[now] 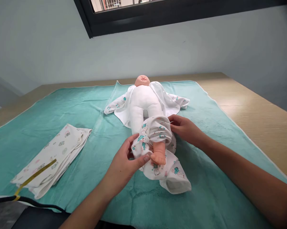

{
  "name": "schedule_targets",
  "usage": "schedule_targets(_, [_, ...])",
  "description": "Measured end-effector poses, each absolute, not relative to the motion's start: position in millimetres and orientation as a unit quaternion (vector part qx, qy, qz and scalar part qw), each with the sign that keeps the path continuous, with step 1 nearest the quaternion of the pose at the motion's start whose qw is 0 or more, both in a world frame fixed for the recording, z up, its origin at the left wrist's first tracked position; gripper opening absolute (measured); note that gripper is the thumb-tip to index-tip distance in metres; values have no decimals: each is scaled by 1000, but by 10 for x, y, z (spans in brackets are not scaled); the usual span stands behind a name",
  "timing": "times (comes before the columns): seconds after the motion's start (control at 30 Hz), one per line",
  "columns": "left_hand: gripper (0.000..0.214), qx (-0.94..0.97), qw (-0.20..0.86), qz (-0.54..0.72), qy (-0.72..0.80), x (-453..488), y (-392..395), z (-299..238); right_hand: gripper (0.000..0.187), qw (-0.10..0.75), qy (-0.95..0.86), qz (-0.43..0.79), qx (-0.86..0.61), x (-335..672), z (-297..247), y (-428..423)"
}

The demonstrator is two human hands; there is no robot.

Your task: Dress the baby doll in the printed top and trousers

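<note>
A baby doll (144, 95) lies on its back, head toward the wall. Its arms are in the sleeves of a printed white baby jacket (166, 98), which hangs open at the front. Printed baby pants (157, 127) are bunched around the leg on the right, and that bare foot (158, 157) sticks out below. One pants leg trails toward me. My left hand (128, 162) grips the pants at their left side, fingers partly hidden behind the cloth, thumb by the foot. On the right, my right hand (183, 127) pinches the edge of the pants, its fingertips partly hidden.
A teal blanket (86, 105) covers much of the wooden table (248, 105). Folded printed cloth (55, 152) lies at the left. A black cord with a yellow strap (36, 176) crosses the lower left. Behind the table are a wall and a dark window frame (143, 19).
</note>
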State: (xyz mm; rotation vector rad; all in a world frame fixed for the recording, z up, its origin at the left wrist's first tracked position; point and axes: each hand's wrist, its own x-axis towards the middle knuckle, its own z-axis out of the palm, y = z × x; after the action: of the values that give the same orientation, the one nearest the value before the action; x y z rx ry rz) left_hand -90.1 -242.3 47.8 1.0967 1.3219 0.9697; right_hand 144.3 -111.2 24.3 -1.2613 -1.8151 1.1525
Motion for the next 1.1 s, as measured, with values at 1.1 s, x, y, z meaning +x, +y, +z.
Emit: schedule_targets(1.1, [26,454,517,567,454,-881,-1769,708,20,363,-827,365,-227,1200,804,-2424])
